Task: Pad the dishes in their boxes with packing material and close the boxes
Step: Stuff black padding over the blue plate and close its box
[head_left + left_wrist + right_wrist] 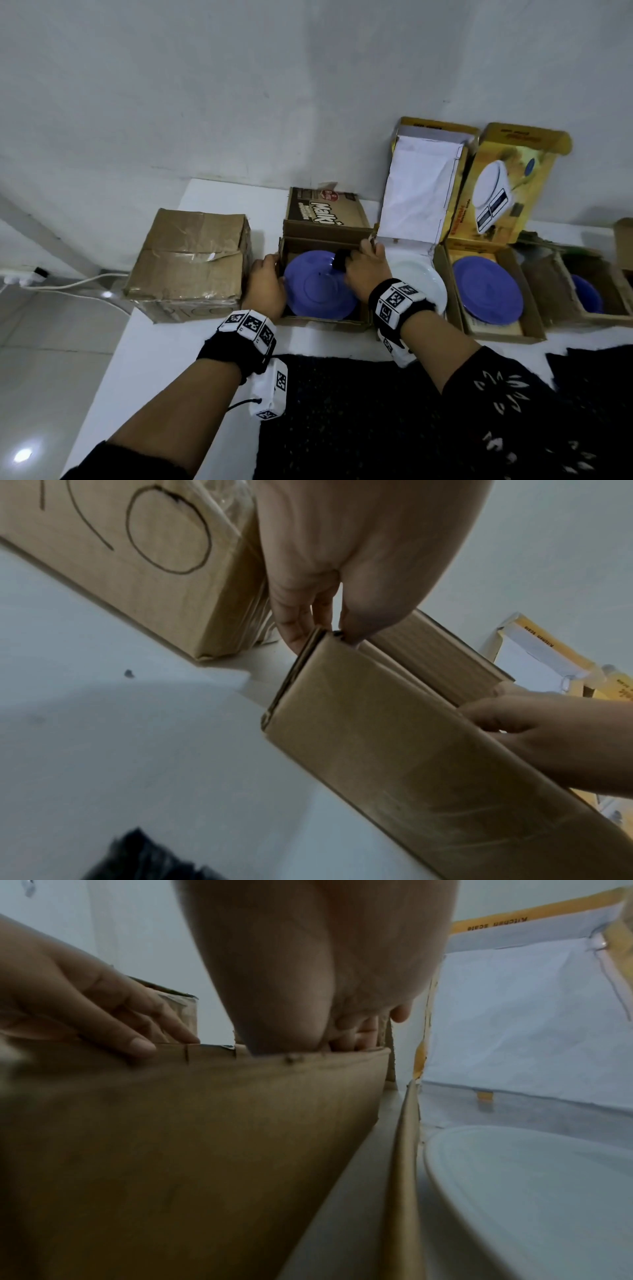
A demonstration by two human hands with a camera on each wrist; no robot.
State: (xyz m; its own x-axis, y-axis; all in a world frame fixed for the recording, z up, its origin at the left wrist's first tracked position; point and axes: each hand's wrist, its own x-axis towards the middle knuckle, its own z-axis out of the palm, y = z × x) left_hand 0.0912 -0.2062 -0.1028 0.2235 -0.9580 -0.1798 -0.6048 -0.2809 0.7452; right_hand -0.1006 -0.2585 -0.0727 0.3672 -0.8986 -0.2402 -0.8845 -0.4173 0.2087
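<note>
An open brown cardboard box [325,236] with a "Malki" lid stands at the middle of the white table, a blue plate [318,287] lying in it. My left hand [267,281] pinches the box's left wall at its far corner, thumb inside, as the left wrist view shows the hand [322,639] on the box [377,737]. My right hand [363,263] reaches into the back right of the box, fingers curled on a small black piece of packing material [340,262]. In the right wrist view those fingers [349,1039] curl behind the box wall [171,1137].
A closed taped carton [188,263] stands just left. To the right are an open yellow scale box holding a white plate [421,281], a second with a blue plate [488,291], and another open box [587,294]. Black packing sheets [342,411] cover the table's near side.
</note>
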